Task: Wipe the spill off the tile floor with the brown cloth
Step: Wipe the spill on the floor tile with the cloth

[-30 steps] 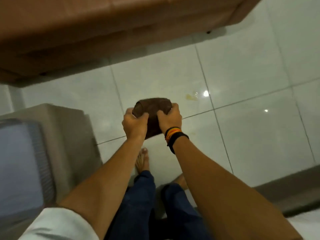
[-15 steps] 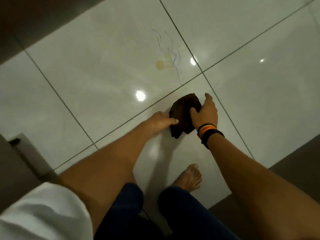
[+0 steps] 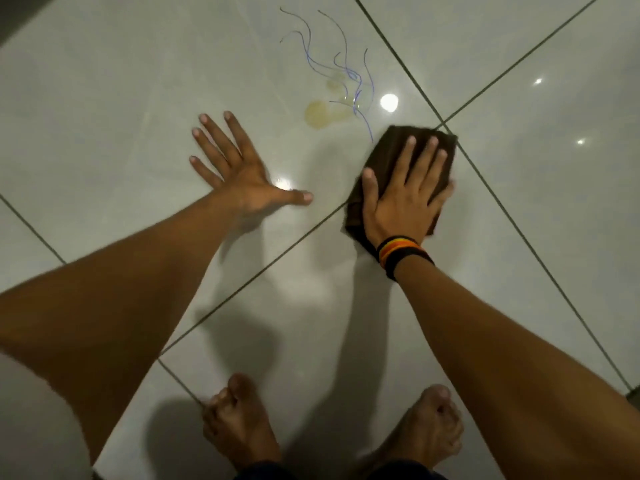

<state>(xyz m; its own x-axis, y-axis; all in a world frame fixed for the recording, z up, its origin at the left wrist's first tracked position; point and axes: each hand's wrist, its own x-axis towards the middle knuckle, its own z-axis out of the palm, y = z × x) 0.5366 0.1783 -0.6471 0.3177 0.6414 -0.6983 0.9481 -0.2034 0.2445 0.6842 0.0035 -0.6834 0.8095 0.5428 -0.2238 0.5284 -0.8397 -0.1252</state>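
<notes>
A yellowish spill lies on the glossy white tile floor, with thin blue threads strewn over and beyond it. The folded brown cloth lies flat on the floor just right of the spill, apart from it. My right hand presses flat on the cloth, fingers spread, covering most of it. Left of the spill, my left hand rests palm down on the bare tile with fingers spread, holding nothing.
My two bare feet stand on the tile at the bottom of the view. Dark grout lines cross the floor diagonally. A dark edge shows at the far right. Ceiling lights reflect off the tiles.
I have bent closer to the floor. The cloth went from both hands down onto the tile. My left hand let go and moved left onto bare tile; my right hand flattened on the cloth.
</notes>
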